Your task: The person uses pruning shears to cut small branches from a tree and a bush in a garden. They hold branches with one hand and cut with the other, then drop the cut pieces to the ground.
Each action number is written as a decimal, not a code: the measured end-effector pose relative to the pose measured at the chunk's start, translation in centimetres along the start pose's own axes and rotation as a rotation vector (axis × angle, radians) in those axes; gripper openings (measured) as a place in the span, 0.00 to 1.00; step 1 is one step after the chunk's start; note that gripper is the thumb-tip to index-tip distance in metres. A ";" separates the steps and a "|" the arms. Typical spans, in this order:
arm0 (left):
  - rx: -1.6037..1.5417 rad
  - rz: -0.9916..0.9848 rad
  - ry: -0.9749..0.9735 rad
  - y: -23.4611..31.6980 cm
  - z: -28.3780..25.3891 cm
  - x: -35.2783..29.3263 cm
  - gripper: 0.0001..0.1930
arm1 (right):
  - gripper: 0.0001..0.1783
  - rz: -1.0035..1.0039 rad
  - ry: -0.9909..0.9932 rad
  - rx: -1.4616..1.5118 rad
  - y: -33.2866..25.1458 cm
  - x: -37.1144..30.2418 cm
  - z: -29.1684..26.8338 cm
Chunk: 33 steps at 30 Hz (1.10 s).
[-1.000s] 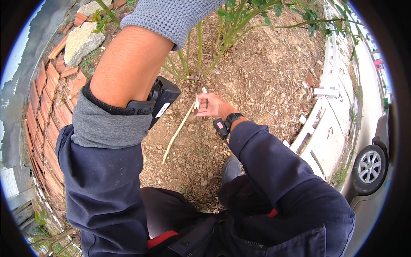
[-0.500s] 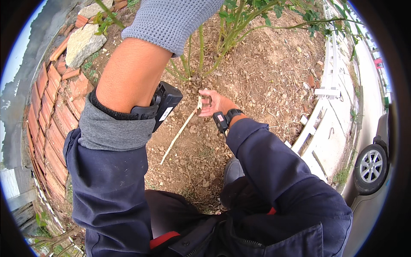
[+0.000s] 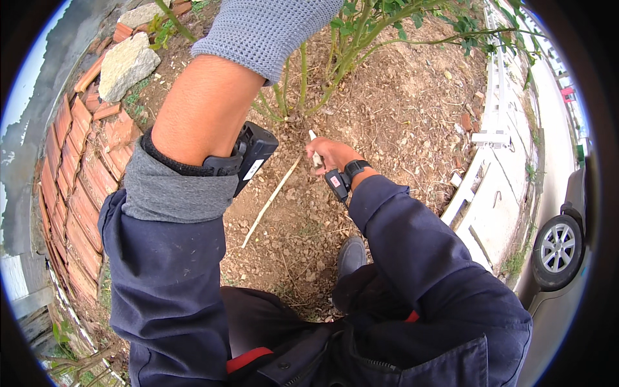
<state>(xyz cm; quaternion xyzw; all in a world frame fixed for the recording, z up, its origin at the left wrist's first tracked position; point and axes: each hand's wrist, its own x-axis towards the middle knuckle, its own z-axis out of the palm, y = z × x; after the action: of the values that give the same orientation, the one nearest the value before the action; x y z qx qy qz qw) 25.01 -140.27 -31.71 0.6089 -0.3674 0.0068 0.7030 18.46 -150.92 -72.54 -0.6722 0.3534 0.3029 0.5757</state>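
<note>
My right hand [image 3: 329, 155] is closed around the upper end of a thin pale stick [image 3: 271, 200], which slants down to the left across bare soil. The hand sits close to the green stems of a shrub [image 3: 303, 84], just right of their base. A black watch [image 3: 353, 169] is on that wrist. My left hand [image 3: 271, 26], in a grey knitted glove, reaches up to the top edge of the picture in front of the shrub, and its fingers are cut off there. A black device [image 3: 255, 155] is strapped to the left wrist.
Red bricks and tiles [image 3: 84, 193] edge the bed on the left, with a pale rock [image 3: 126, 64] beyond them. A low white fence [image 3: 490, 187] runs along the right, and a car wheel [image 3: 558, 248] stands outside it. My grey shoe [image 3: 351, 255] rests on the soil.
My right hand has carried the stick's upper end further toward the shrub's base. My left arm has lifted and shifted slightly right.
</note>
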 end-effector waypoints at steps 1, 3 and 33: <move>-0.005 0.009 0.003 0.0 -0.1 0.0 0.12 | 0.13 -0.053 -0.004 -0.337 -0.6 0.4 -0.2; -0.018 0.043 -0.014 -0.1 -0.2 0.0 0.12 | 0.27 -0.034 0.229 -0.621 -1.0 0.8 0.0; 0.005 -0.012 0.006 0.0 0.0 0.6 0.10 | 0.25 -0.079 0.260 -0.734 -1.9 3.1 2.5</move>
<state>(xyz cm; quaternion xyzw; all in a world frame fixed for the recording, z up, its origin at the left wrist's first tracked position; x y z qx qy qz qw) 25.46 -140.52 -31.42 0.6128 -0.3614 0.0054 0.7027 21.82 -148.66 -74.41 -0.8794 0.2653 0.2990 0.2587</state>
